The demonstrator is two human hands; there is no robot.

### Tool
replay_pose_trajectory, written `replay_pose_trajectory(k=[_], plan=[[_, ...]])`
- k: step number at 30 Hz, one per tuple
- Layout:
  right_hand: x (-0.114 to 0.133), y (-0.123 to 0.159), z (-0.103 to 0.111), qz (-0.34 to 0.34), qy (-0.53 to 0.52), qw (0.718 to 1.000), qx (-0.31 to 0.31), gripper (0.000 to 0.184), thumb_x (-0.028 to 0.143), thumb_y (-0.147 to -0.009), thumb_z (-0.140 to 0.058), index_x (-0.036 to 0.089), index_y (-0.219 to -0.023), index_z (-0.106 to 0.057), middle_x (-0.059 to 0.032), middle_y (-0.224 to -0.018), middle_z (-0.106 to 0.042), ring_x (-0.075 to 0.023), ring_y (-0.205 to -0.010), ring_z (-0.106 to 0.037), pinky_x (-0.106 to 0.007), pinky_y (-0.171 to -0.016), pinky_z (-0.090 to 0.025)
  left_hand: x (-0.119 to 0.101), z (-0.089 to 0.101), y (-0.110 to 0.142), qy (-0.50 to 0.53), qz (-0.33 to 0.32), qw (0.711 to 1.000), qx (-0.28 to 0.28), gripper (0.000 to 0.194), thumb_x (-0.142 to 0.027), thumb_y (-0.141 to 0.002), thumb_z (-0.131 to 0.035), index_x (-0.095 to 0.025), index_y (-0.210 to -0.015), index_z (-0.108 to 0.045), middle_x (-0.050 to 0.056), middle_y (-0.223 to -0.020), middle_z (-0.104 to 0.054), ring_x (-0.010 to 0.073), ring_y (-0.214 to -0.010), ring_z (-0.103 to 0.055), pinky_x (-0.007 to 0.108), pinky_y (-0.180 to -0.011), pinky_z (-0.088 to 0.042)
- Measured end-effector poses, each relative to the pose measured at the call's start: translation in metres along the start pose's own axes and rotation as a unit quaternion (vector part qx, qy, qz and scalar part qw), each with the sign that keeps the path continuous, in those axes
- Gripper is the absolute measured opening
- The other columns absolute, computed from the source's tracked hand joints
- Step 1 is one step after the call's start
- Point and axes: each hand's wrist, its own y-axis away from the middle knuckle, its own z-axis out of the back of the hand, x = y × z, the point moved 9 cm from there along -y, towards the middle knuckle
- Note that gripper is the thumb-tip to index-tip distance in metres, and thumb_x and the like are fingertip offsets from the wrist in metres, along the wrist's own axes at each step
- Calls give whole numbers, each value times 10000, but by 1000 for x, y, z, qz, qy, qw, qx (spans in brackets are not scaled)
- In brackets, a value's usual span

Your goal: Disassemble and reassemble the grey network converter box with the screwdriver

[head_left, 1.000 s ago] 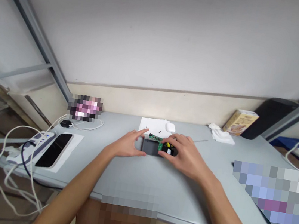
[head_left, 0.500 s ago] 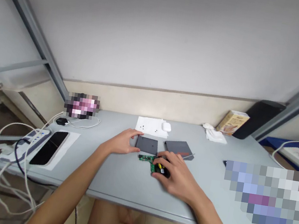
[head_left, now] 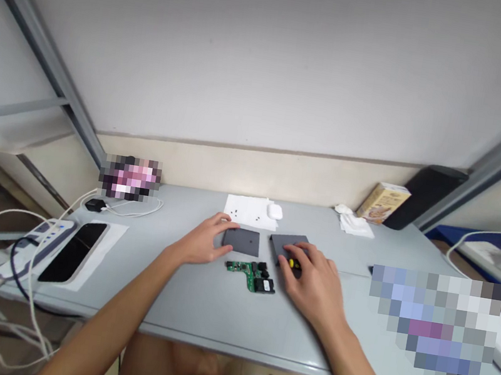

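My left hand [head_left: 206, 241] holds a flat dark grey cover [head_left: 242, 241] at its left end, thumb at the near corner and fingers at the far one. My right hand [head_left: 314, 283] is closed around a screwdriver [head_left: 294, 263] with a yellow and black handle; its tip is hidden. Under the fingers of that hand lies a second dark grey casing piece [head_left: 287, 242], partly covered. Between the hands, a green circuit board [head_left: 247, 269] with black parts rests on the table, touched by neither hand.
Behind the covers, a white paper [head_left: 247, 210] carries several tiny dark screws and a white earbud case [head_left: 274, 211]. A phone [head_left: 73, 251], power strip [head_left: 29, 247] and cables are at left. Crumpled tissue [head_left: 354, 222], a box [head_left: 383, 203] and a blurred item [head_left: 430, 330] are at right.
My right hand has moved right, off the circuit board and over the right casing piece, with the screwdriver still in it. The board now shows fully. My left hand stays at the left cover.
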Motion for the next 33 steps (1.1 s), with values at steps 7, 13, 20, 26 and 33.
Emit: replay_pose_trajectory(k=[7,13,20,26,33], plan=[[14,3,-6,33,2,999,20,371,394,-1036,-521,227,-1324,-685,-148,-1314,-679,-319,-1127,-662,-472,-895,-494,16,4,-3,-43,48,995,-77,383,-404,-1094,-411,-257,-1380,-620,110,-1468,-549,283,-1399,-440,519,-1206,-360],[5,1,-3,16,-29,999,-2,284,445,-1030,-538,262,-1135,-728,-111,-1188,-721,-294,-999,-681,-446,-811,-485,45,3,-3,-51,106,991,-70,428,-421,-1122,-316,-255,-1411,-583,92,-1377,-655,268,-1331,-513,514,-1169,-361],[-1,2,-5,6,-55,998,-13,303,447,-1037,-541,246,-1162,-730,-119,-1208,-718,-293,-986,-672,-448,-795,-485,41,3,-1,-61,97,989,-89,417,-387,-1121,-322,-267,-1434,-569,100,-1464,-594,277,-1361,-466,528,-1177,-353],[-1,2,-11,-2,-64,998,-12,281,393,-1028,-556,250,-1213,-712,-124,-1264,-699,-317,-1057,-669,-480,-844,-510,6,-7,-1,-92,-4,995,-32,373,-370,-1072,-446,-289,-1395,-614,101,-1500,-546,306,-1350,-467,518,-1162,-378],[4,2,-17,11,-51,999,1,282,354,-1036,-541,248,-1251,-690,-132,-1265,-701,-309,-1051,-676,-464,-826,-521,-22,-14,-9,-118,-117,986,-11,301,-332,-976,-560,-267,-1237,-695,118,-1361,-654,317,-1258,-564,517,-1112,-384]])
